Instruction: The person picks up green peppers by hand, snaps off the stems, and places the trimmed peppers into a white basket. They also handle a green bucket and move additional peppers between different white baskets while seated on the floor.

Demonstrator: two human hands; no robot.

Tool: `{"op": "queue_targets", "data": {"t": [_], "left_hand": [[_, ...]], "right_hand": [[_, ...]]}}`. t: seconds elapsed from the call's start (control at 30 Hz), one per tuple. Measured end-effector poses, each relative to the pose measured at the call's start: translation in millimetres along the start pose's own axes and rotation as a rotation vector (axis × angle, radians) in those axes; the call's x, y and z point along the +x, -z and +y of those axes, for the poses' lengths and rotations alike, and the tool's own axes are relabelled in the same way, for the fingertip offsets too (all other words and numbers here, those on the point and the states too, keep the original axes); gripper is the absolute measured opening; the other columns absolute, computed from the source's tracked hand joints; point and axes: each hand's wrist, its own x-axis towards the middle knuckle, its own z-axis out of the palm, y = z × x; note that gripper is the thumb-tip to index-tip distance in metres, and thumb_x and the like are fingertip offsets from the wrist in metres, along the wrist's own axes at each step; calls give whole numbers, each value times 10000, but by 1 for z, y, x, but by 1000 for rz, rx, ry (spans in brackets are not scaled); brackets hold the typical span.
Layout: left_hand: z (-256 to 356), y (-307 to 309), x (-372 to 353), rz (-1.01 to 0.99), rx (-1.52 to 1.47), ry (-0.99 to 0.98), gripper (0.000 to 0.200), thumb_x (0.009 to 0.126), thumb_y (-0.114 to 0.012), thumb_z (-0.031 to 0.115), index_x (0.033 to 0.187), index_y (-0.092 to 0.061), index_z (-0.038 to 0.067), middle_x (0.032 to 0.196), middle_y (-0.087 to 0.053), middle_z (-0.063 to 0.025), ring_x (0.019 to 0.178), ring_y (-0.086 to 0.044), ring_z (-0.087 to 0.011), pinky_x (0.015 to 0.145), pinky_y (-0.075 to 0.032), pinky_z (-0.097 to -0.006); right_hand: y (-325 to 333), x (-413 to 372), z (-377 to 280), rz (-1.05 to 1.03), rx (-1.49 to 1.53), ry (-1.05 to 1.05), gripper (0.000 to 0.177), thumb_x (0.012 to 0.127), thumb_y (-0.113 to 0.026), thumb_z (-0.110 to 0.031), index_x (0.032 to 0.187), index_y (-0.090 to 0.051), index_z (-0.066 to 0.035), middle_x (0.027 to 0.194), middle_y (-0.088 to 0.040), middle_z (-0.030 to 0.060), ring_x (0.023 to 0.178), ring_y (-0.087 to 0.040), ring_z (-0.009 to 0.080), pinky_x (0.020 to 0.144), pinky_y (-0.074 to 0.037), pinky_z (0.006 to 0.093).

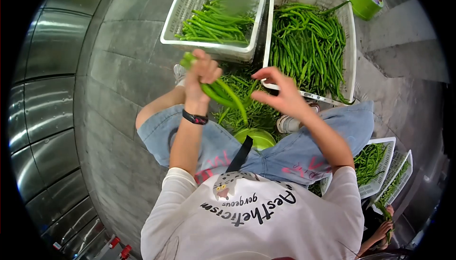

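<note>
Several long green peppers [223,94] are held in my left hand [203,72], which is closed round them near the front edge of the left white crate [207,46]. To their right, my right hand [281,91] has its thumb and fingers apart with nothing between them. Below both hands, a heap of green stems and small pieces [227,116] lies on the floor between my legs. The left crate holds a pile of green peppers [218,25]. A fuller pile [308,46] fills the right white crate [352,60].
A green stool [256,138] is beneath me, and another green stool [363,0] stands at the top right. White baskets with green peppers [369,162] are at the lower right, near another person's hands [384,231]. A metal wall [47,103] runs along the left.
</note>
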Motion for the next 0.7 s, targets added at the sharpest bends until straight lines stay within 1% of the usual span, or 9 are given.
{"op": "queue_targets", "data": {"t": [0.07, 0.13, 0.17, 0.23, 0.3, 0.37, 0.53, 0.63, 0.7], "left_hand": [[-30, -10, -11, 10, 186, 52, 211, 844, -644, 136, 979, -494, 75, 676, -431, 26, 519, -388, -60, 478, -330, -230], [-44, -26, -19, 94, 537, 128, 259, 807, -652, 49, 1016, -499, 63, 750, -509, 6, 627, -490, -82, 569, -398, -226], [-44, -33, -17, 86, 653, 134, 327, 795, -665, 43, 1070, -489, 65, 807, -533, -5, 691, -512, -94, 629, -419, -225], [-34, -44, -12, 74, 662, 126, 509, 786, -673, 19, 1232, -432, 68, 1038, -551, -58, 965, -540, -151, 837, -445, -267], [-11, -38, -7, 214, 705, 7, 511, 798, -658, 15, 1247, -419, 59, 1132, -520, -86, 1049, -519, -178, 893, -429, -293], [19, -35, -8, 380, 717, -114, 494, 830, -618, 22, 1274, -403, 51, 1232, -478, -124, 1132, -489, -213, 949, -405, -328], [76, -21, -18, 488, 402, -213, 247, 869, -562, 63, 1109, -513, 36, 1062, -551, -83, 952, -549, -170, 853, -457, -305], [90, -21, -21, 517, 264, -173, 176, 871, -557, 62, 1044, -530, 49, 971, -559, -53, 847, -543, -132, 792, -462, -276], [94, -21, -21, 526, 216, -171, 151, 873, -551, 59, 1022, -529, 55, 939, -562, -41, 810, -538, -116, 757, -458, -251]], "right_hand": [[-23, -5, -9, -182, 87, -68, 552, 795, -724, -259, 1203, -442, -17, 1074, -599, 121, 1027, -566, 177, 905, -441, 325], [-48, -5, 3, -179, 65, 117, 568, 812, -709, -252, 1217, -401, 1, 1024, -598, 123, 941, -593, 169, 850, -466, 316], [-50, -3, 10, -479, 419, -311, 511, 826, -693, -228, 1188, -417, 5, 914, -587, 71, 782, -590, 128, 708, -482, 270], [-44, 8, 5, -486, 413, -413, 517, 820, -696, -264, 1186, -428, -17, 846, -572, 41, 684, -557, 108, 615, -461, 248], [-48, 25, 4, -385, 471, -438, 472, 819, -695, -292, 1141, -460, -40, 752, -529, 2, 603, -506, 76, 506, -415, 222], [-45, 60, 3, -287, 285, -434, 467, 804, -703, -314, 1122, -490, -46, 768, -548, 18, 607, -517, 97, 520, -424, 247], [-65, 186, 13, 12, -278, -15, 539, 782, -690, -367, 1104, -475, 9, 876, -633, 206, 776, -633, 351, 671, -480, 433], [-98, 249, 25, -2, -660, -135, 549, 761, -706, -335, 1143, -470, -18, 927, -614, 232, 866, -607, 382, 748, -482, 440], [-119, 274, 72, 17, -667, 72, 566, 745, -715, -328, 1160, -467, -34, 963, -596, 237, 908, -585, 390, 788, -475, 447]]}}
